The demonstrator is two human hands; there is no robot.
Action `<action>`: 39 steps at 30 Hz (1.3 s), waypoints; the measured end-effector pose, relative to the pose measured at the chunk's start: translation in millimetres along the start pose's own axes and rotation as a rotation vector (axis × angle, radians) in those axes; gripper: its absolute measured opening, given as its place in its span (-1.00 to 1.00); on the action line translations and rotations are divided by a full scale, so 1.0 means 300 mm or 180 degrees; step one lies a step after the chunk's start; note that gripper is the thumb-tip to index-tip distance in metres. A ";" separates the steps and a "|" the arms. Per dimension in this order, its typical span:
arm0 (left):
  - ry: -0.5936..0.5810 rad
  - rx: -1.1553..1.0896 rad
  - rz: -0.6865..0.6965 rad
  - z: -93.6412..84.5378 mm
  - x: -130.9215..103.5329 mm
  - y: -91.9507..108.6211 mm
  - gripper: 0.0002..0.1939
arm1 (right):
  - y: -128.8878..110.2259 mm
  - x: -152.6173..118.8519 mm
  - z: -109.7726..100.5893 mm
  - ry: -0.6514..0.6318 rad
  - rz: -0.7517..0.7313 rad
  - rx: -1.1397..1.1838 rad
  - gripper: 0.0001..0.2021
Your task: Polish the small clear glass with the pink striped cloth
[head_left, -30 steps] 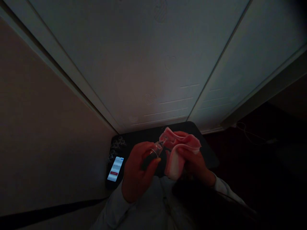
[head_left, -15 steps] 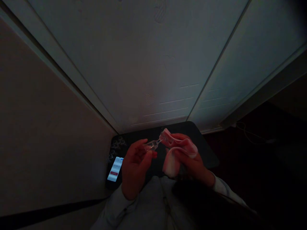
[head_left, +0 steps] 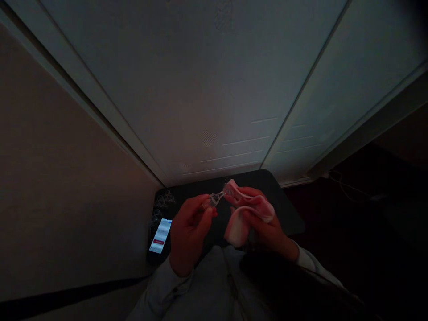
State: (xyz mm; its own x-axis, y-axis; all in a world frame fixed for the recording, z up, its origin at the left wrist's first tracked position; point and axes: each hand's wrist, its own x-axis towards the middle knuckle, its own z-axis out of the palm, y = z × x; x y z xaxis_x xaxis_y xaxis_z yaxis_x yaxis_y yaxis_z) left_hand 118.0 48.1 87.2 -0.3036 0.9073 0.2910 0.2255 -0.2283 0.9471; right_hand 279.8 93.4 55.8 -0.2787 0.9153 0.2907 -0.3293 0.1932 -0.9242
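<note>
Seemingly wiping, the left hand (head_left: 187, 234) pinches a clear piece (head_left: 214, 199), the right hand (head_left: 274, 235) grips pink cloth (head_left: 238, 224); further strokes would need steady pressure.

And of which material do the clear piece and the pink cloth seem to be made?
The clear piece: probably smooth, glossy plastic, since it is see-through and catches small highlights; glass is possible. The pink cloth: soft, matt textile, perhaps fleece, because it bends in loose folds; dim light hides the weave.
</note>
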 end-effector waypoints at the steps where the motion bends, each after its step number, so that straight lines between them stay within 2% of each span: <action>1: -0.0065 0.0070 0.0077 -0.002 -0.003 -0.002 -0.80 | 0.003 0.001 0.000 0.0023 0.0011 0.0017 -0.66; 5: -0.0186 0.0307 0.0285 -0.007 -0.011 -0.006 -0.79 | 0.002 0.010 0.002 -0.0054 0.0097 0.0066 -0.66; 12: -0.0034 0.0550 0.0308 -0.006 -0.009 -0.005 -0.79 | 0.006 0.011 0.004 -0.0286 0.0170 0.0285 -0.67; 24: -0.0202 0.0463 0.0207 -0.003 -0.009 -0.019 -0.77 | 0.025 0.010 -0.016 -0.0056 0.0063 -0.0165 -0.64; 29: -0.0371 0.0342 0.0164 0.000 -0.018 -0.020 -0.78 | 0.049 0.010 -0.025 -0.0045 0.0225 -0.0129 -0.59; 39: -0.0033 0.0383 0.0105 0.002 -0.004 -0.026 -0.80 | 0.022 0.019 -0.002 -0.0153 0.0533 0.0347 -0.62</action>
State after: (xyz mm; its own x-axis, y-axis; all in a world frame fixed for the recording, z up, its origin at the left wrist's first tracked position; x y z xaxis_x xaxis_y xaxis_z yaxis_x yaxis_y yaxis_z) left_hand 117.2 48.9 79.4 -0.2849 0.9037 0.3196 0.3450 -0.2144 0.9138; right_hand 276.6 100.0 51.2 -0.3798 0.9130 0.1492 -0.3699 -0.0021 -0.9291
